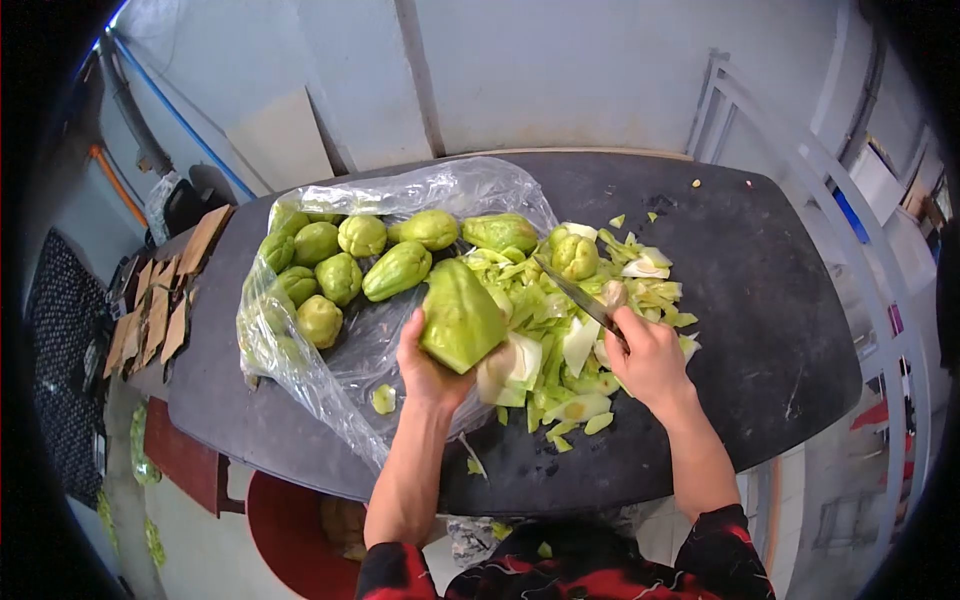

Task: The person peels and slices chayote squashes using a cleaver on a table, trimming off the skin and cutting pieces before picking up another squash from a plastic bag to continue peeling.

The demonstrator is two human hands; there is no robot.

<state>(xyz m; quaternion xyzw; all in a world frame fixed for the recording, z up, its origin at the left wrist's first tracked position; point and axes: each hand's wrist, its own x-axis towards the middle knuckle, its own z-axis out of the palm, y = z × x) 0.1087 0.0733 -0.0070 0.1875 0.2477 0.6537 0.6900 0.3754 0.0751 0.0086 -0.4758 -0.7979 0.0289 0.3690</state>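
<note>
Chayote [460, 315], faceted and green, sits gripped in the left hand [432, 378] at frame centre; the right hand [652, 362] clasps a slim-bladed knife [578, 296], right of centre. Flat, thin peelings [548, 378] heap beneath it; crinkled clear plastic [325, 380] spreads left of centre across the dark worktop [760, 310].

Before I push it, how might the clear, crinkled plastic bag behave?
The clear plastic bag is probably floppy, given its loose folds. It looks thin and see-through, so likely light itself. Pushing it may roll the rounded green vegetables resting on it.
</note>
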